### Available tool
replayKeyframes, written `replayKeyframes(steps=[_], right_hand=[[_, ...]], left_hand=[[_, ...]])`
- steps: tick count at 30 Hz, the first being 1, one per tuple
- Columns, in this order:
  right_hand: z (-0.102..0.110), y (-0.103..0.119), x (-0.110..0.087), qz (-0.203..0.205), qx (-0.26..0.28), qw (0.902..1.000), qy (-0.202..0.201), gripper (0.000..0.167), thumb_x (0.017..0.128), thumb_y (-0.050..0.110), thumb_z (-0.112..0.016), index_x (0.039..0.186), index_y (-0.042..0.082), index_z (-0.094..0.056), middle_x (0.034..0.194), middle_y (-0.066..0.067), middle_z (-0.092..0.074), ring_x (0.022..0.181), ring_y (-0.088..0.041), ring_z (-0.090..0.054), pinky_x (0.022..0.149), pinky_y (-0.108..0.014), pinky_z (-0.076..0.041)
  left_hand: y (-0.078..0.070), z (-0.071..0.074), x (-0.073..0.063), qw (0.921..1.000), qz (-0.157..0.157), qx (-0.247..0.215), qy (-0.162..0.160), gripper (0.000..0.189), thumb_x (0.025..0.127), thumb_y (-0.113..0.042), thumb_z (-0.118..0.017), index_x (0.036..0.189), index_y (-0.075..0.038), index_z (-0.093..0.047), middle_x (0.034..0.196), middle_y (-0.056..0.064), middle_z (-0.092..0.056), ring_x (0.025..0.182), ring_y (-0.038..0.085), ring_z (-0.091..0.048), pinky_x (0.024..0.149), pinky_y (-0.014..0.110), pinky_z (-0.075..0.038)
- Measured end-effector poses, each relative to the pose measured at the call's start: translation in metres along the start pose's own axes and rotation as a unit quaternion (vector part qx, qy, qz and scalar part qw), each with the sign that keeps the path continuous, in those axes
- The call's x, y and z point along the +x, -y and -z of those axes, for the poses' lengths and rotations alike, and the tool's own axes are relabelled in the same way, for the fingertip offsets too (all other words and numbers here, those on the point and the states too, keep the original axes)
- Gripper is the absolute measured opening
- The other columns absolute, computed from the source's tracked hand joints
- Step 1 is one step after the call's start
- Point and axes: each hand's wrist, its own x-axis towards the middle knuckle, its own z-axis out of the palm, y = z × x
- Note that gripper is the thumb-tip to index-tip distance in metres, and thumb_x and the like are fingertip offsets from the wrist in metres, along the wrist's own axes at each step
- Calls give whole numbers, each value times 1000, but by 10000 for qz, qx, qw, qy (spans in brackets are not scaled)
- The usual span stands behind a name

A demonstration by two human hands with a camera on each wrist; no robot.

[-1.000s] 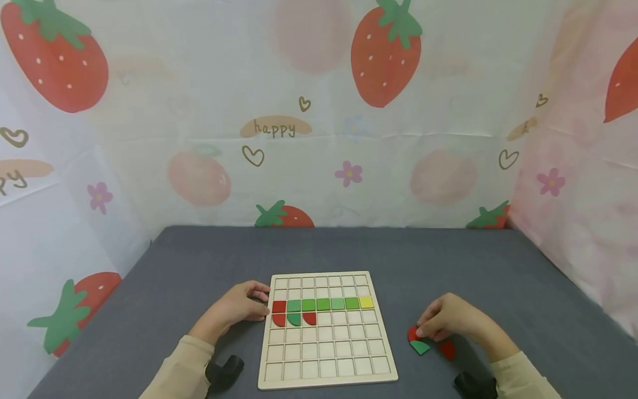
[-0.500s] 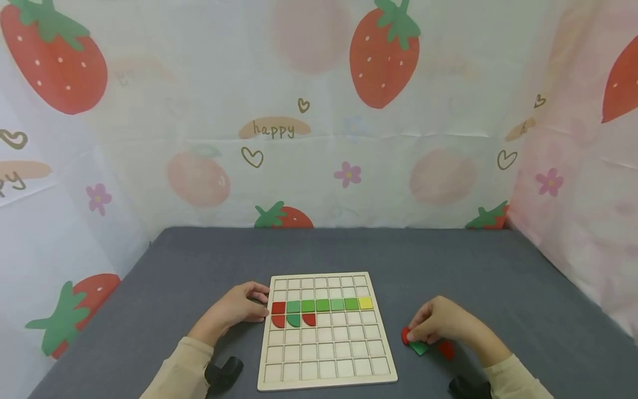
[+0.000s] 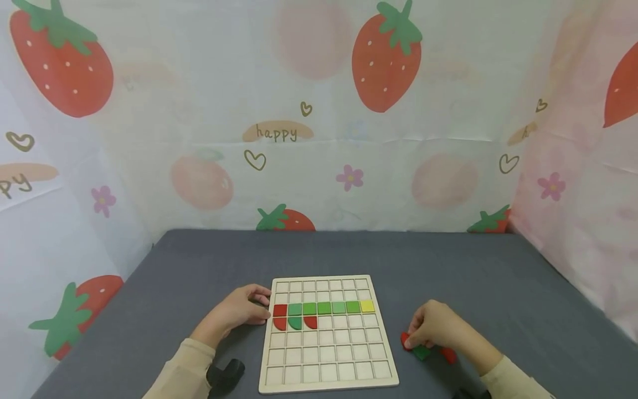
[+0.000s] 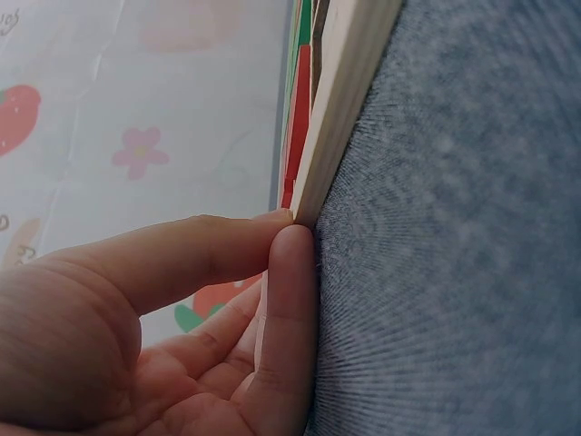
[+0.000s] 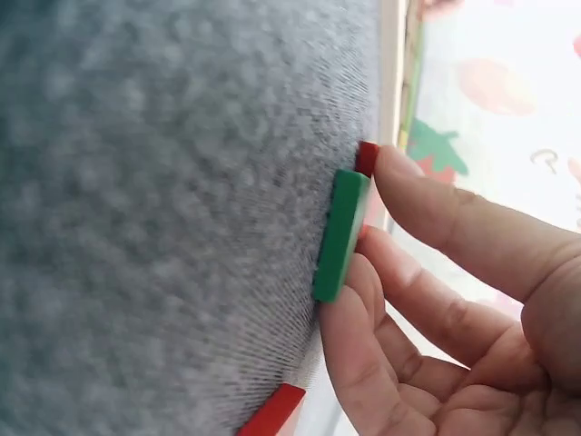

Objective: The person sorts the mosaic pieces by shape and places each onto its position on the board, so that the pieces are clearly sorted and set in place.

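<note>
A pale wooden grid board (image 3: 331, 353) lies on the grey cloth. One row holds red, green and yellow squares; the row below starts with red, green and red quarter-circle pieces. At the board's left edge, my left hand (image 3: 241, 307) pinches the rim (image 4: 320, 182) between thumb and index finger. Right of the board, my right hand (image 3: 438, 327) pinches a red piece (image 3: 405, 339), mostly covered by the fingers. A green quarter-circle piece (image 5: 341, 236) sits against it, right by the index fingertip. Another red piece (image 3: 448, 354) lies below the right palm.
Dark curved objects show beside the left sleeve (image 3: 226, 377) and the right sleeve (image 3: 515, 382). A strawberry-print curtain (image 3: 319, 138) rises behind the grey tabletop (image 3: 214, 255) and along both sides.
My right hand has shifted left and slightly nearer, sliding the red piece left beside the green one. The left hand stays at the board's edge.
</note>
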Motion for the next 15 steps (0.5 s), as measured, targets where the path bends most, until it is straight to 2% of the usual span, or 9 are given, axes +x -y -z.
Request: replayKeyframes(steps=[4, 11, 15], right_hand=[[-4, 6, 1, -163, -147, 9996, -186, 20, 67, 4, -87, 71, 5, -68, 66, -2, -63, 57, -14, -56, 54, -28, -50], [-6, 11, 1, -104, -91, 9998, -156, 18, 68, -1, -84, 72, 3, -67, 68, -3, -63, 61, -15, -60, 58, -30, -55], [-7, 15, 1, -241, -123, 9994, -198, 20, 66, -2, -85, 72, 3, -66, 70, -3, -62, 61, -14, -60, 58, -30, -56]], left_hand=[[-1, 0, 0, 10000, -12, -9, 9, 50, 80, 6, -73, 127, 6, -56, 103, 14, -58, 80, 15, -63, 72, 33, -61], [-1, 1, -1, 10000, 1, 1, 13, 49, 80, 5, -73, 126, 6, -56, 102, 14, -58, 81, 15, -63, 72, 32, -61], [-1, 1, -1, 10000, 13, -43, 12, 49, 80, 5, -73, 126, 5, -57, 102, 14, -58, 81, 16, -63, 72, 31, -61]])
